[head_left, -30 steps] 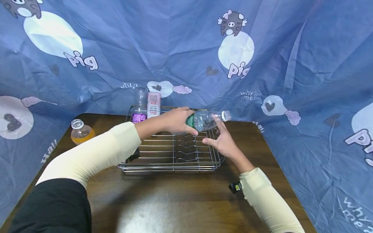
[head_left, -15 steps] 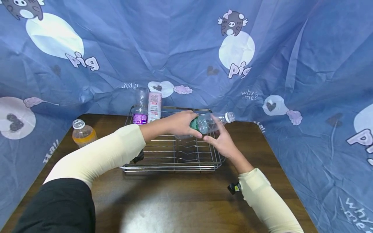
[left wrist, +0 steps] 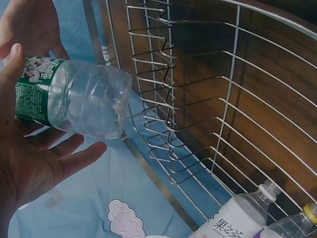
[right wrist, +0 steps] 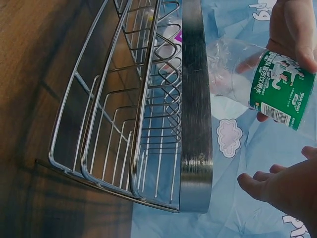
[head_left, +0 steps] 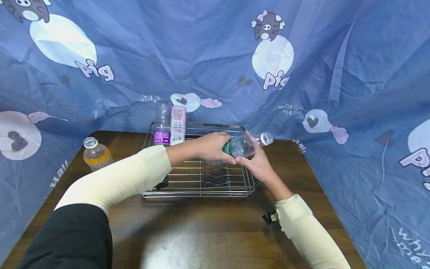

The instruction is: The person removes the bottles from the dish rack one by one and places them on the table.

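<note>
A clear plastic water bottle (head_left: 245, 145) with a green label lies slanted over the dish rack (head_left: 188, 194), its uncapped-looking white neck to the right. My left hand (head_left: 215, 146) grips it round the label, thumb in front; its clear base (left wrist: 99, 99) juts out past the fingers in the left wrist view. My right hand (head_left: 260, 164) is at the bottle's shoulder, with the forefinger along its far side and the thumb close by the left thumb. In the right wrist view the right fingers (right wrist: 260, 186) reach out loosely, a gap between them and the label (right wrist: 280, 87).
In the rack's back left stand a clear bottle with a purple label (head_left: 161, 136) and a pink-and-white bottle (head_left: 178, 125), both neck down. On the table (head_left: 195, 231) at the left is a bottle with an orange band (head_left: 97, 155). A blue cloth (head_left: 218, 67) hangs behind.
My left hand has carried the water bottle slightly right and nearer, with its neck lower. The left thumb has come close to the right thumb; the right hand has barely moved.
</note>
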The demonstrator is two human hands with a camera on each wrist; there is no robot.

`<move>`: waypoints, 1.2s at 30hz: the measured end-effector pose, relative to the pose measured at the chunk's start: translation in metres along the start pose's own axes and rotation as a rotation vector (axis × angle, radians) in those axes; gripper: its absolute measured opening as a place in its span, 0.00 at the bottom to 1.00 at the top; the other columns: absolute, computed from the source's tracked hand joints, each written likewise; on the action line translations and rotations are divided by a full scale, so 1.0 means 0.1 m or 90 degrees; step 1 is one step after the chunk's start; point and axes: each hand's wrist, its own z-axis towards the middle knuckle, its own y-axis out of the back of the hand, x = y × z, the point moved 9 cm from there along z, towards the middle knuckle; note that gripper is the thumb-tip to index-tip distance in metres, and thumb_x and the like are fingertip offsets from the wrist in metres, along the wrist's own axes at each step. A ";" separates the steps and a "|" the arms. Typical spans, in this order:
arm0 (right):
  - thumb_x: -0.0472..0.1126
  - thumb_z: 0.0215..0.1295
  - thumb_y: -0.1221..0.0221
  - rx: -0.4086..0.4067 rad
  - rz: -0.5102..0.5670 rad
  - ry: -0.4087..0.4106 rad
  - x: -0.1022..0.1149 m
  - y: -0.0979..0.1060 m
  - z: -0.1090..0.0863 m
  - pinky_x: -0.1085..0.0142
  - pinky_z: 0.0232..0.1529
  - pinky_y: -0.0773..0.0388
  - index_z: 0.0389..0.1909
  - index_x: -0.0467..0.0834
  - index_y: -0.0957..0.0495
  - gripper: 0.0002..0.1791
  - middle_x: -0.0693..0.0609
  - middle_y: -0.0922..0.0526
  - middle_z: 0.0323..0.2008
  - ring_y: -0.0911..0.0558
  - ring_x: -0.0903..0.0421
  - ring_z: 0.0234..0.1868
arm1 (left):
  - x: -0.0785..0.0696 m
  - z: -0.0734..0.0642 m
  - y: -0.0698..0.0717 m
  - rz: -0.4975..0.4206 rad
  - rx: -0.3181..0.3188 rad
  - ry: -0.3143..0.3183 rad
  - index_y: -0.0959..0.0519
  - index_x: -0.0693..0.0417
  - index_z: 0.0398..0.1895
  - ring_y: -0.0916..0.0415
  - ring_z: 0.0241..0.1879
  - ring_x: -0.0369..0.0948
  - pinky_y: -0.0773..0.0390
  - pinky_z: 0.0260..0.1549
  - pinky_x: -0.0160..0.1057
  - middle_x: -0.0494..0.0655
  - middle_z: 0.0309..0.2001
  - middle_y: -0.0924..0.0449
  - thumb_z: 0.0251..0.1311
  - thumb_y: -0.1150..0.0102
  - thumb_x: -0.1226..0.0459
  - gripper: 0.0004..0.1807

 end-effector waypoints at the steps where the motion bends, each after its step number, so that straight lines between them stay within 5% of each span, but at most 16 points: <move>1: 0.77 0.41 0.36 0.000 0.007 -0.001 0.00 0.00 0.00 0.41 0.68 0.38 0.80 0.46 0.48 0.68 0.30 0.33 0.67 0.30 0.35 0.65 | 0.00 0.00 -0.01 0.000 0.001 0.001 0.30 0.63 0.69 0.26 0.58 0.47 0.23 0.54 0.43 0.55 0.63 0.25 0.56 0.35 0.35 0.49; 15: 0.75 0.40 0.32 0.005 0.043 0.000 0.03 0.00 -0.01 0.42 0.70 0.40 0.79 0.43 0.48 0.69 0.32 0.37 0.71 0.34 0.37 0.68 | -0.03 0.01 -0.05 0.015 -0.001 -0.008 0.25 0.60 0.64 0.25 0.48 0.42 0.21 0.45 0.41 0.48 0.52 0.20 0.56 0.34 0.35 0.44; 24: 0.69 0.40 0.28 0.015 0.124 -0.003 0.01 -0.03 -0.02 0.48 0.69 0.36 0.79 0.43 0.48 0.68 0.32 0.34 0.68 0.32 0.40 0.67 | -0.06 0.02 -0.11 0.005 -0.006 -0.039 0.19 0.52 0.48 0.25 0.42 0.39 0.22 0.39 0.39 0.42 0.42 0.20 0.56 0.35 0.35 0.33; 36: 0.64 0.43 0.26 0.024 0.183 0.004 0.05 -0.05 -0.03 0.66 0.63 0.29 0.77 0.40 0.44 0.64 0.32 0.32 0.67 0.29 0.44 0.65 | -0.05 0.02 -0.15 0.015 0.010 -0.013 0.21 0.51 0.58 0.25 0.47 0.40 0.21 0.46 0.42 0.44 0.49 0.20 0.56 0.37 0.34 0.37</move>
